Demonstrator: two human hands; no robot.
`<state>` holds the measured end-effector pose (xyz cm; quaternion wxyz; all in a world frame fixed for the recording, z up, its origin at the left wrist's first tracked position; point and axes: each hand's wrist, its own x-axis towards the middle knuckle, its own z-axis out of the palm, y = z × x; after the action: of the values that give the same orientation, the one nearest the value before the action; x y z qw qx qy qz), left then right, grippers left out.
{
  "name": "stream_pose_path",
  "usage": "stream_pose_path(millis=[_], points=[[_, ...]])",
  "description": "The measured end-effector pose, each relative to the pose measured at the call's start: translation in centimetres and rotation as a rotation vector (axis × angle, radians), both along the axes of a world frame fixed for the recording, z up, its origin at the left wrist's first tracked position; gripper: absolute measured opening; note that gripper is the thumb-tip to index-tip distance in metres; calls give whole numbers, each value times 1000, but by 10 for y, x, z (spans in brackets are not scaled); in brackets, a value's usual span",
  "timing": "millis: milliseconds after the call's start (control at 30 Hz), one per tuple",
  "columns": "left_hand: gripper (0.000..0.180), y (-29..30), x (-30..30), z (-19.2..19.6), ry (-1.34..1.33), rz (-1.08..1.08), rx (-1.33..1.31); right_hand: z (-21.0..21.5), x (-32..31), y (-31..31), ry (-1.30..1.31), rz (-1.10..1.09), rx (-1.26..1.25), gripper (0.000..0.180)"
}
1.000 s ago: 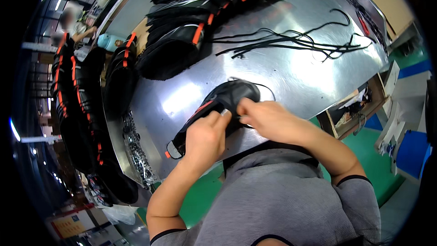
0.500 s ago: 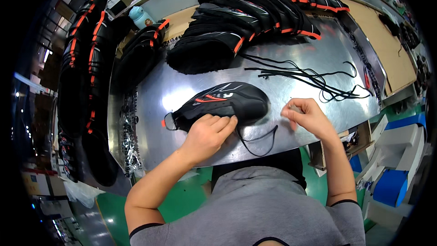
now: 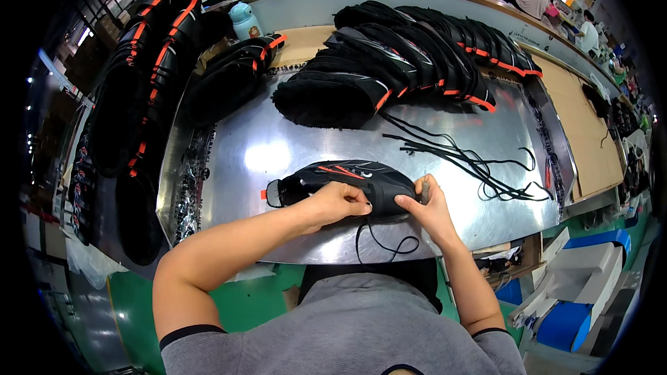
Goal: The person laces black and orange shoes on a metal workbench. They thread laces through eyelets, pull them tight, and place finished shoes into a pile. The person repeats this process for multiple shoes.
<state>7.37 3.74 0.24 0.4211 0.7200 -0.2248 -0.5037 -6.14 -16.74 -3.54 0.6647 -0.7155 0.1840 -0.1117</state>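
A black shoe upper (image 3: 389,187) with orange and white markings lies on its side on the metal worktable, toe to the right. My left hand (image 3: 338,205) is closed in a pinch at the upper's near edge, where a black lace (image 3: 405,246) comes out and hangs in a loop over the table's front edge. My right hand (image 3: 432,210) grips the toe end between thumb and fingers. A small grey thing (image 3: 425,192) shows among the right fingers; its kind is unclear.
Loose black laces (image 3: 479,173) lie on the right of the metal worktable (image 3: 243,191). Nested black shoe uppers (image 3: 326,101) line its back, with more rows (image 3: 132,118) along the left. A light-blue bottle (image 3: 244,22) stands behind. Other people sit farther off.
My right hand has come in from the right and taken hold of the toe. The left hand now pinches at the near edge instead of resting on the upper. The view has shifted.
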Motion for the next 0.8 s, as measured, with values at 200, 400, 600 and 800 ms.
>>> stream_pose_path(millis=[200,400,600,800], points=[[16,-9,1,-7,126,439,-134,8,-11,-2,295,53,425,39],[14,-8,-19,-10,211,496,-205,2,-20,12,328,80,417,38],[12,-7,-16,-13,-99,383,-131,4,-28,22,261,50,312,39],[3,12,-4,19,-1385,120,-92,-1,-23,22,42,-40,59,43]])
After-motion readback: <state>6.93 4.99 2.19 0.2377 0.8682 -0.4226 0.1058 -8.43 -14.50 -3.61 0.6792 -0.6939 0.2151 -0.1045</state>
